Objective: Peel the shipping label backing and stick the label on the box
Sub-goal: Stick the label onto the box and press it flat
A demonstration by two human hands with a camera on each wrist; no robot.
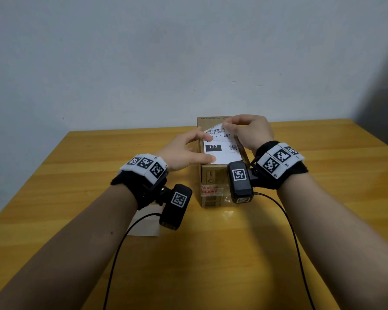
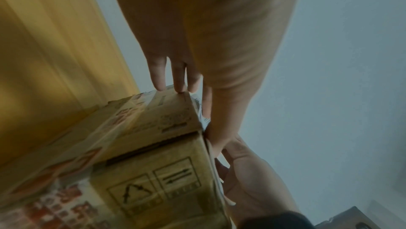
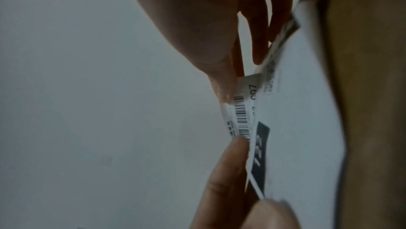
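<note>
A brown cardboard box (image 1: 213, 186) stands lengthwise on the wooden table. A white shipping label (image 1: 222, 151), marked 122, lies on the box's top. My left hand (image 1: 202, 148) presses it with straight fingers, thumb on the near left corner, a fingertip on the left edge. My right hand (image 1: 229, 123) pinches the label's far edge and holds it lifted off the box. In the right wrist view the right hand (image 3: 237, 80) grips the curled barcode end of the label (image 3: 307, 128), with a finger (image 3: 230, 163) of the left hand beside it. The left wrist view shows the box (image 2: 153, 146).
A pale sheet (image 1: 143, 228) lies flat on the table (image 1: 76, 198), to the left of the box and partly under my left wrist camera. Black cables run back from both wrists. A grey wall stands behind the table's far edge.
</note>
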